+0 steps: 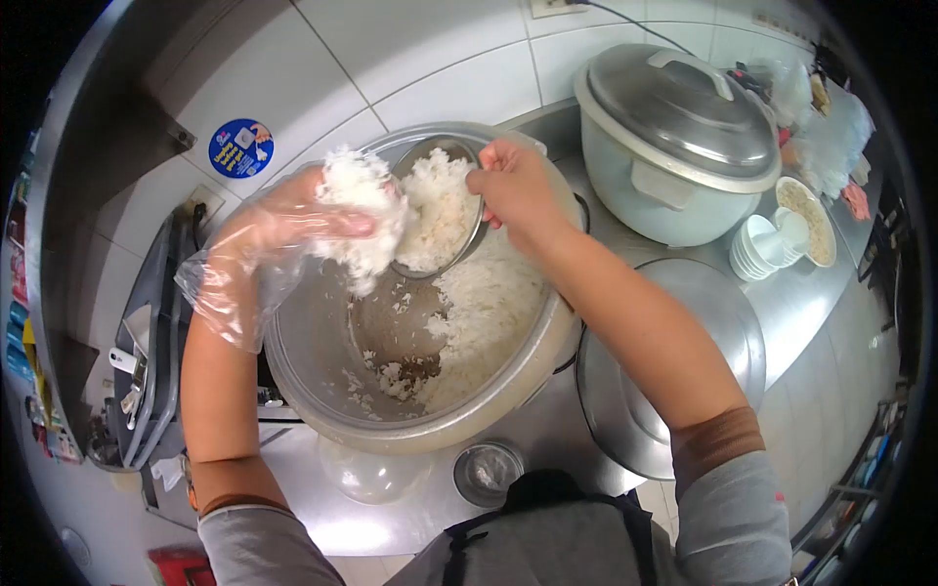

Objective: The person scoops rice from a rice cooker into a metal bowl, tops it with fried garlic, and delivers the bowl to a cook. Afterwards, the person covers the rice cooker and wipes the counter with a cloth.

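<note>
My left hand [303, 217] wears a clear plastic glove and has its fingers around a clump of white rice [359, 210]. Right beside it, my right hand [525, 190] pinches the rim of a metal bowl [477, 237] that is tilted and filled with rice [433, 210]. Both are above a large, wide pot [337, 428]. Inside the pot, rice [493, 317] is heaped toward the right, and bare bottom with stray grains shows on the left.
A lidded rice cooker [674, 146] stands at the back right. A round metal lid [625, 391] lies below my right forearm. Stacked white cups [757, 249] and a dish [806, 220] sit at far right. Near me is a metal cup [488, 476]; black trays [161, 342] stand left.
</note>
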Demonstrator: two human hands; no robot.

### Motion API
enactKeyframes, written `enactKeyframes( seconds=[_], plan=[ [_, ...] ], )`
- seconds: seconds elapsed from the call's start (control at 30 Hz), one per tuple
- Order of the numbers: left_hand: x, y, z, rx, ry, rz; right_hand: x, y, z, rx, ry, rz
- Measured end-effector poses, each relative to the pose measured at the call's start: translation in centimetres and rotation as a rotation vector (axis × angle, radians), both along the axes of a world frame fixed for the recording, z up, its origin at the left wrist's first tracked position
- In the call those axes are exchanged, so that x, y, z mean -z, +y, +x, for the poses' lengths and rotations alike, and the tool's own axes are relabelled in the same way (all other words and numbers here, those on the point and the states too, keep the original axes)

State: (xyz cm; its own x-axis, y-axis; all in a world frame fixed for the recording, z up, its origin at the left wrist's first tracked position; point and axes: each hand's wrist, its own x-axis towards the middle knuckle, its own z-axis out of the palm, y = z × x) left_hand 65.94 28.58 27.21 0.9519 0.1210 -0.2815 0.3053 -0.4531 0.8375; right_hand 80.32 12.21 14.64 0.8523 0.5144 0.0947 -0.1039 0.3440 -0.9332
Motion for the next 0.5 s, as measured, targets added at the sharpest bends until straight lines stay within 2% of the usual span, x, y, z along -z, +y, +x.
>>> enactKeyframes(
  seconds=[0.03, 0.07, 0.1, 0.17, 0.27, 0.37, 0.4, 0.5],
  plan=[
    [-0.8, -1.2, 0.5, -0.012, 0.011, 0.187, -0.1, -0.1, -0.6, 0.009, 0.005, 0.035],
    [0.8, 0.7, 1.0, -0.074, 0.026, 0.392, -0.2, -0.2, -1.4, 0.019, 0.06, 0.054],
    [-0.4, -1.4, 1.2, 0.1, 0.002, 0.571, -0.3, -0.3, -2.5, 0.024, 0.115, 0.074],
    [0.9, -2.5, 0.3, 0.122, -0.156, 0.732, 0.0, -0.5, -3.6, 0.043, 0.213, 0.096],
    [1.8, -3.0, -1.8, 0.154, -0.35, 0.683, 0.6, -0.7, -4.0, 0.069, 0.336, 0.108],
    [4.1, -4.3, -2.3, -0.085, -0.437, 0.319, 0.8, -1.4, -4.4, 0.043, 0.423, 0.12],
    [5.2, -5.5, -2.1, -0.155, -0.43, 0.512, 0.7, -1.6, -4.7, 0.031, 0.434, 0.12],
    [8.9, -6.4, -0.9, -0.101, -0.502, 0.775, 0.8, -1.9, -4.9, 0.031, 0.437, 0.082]
  ],
)
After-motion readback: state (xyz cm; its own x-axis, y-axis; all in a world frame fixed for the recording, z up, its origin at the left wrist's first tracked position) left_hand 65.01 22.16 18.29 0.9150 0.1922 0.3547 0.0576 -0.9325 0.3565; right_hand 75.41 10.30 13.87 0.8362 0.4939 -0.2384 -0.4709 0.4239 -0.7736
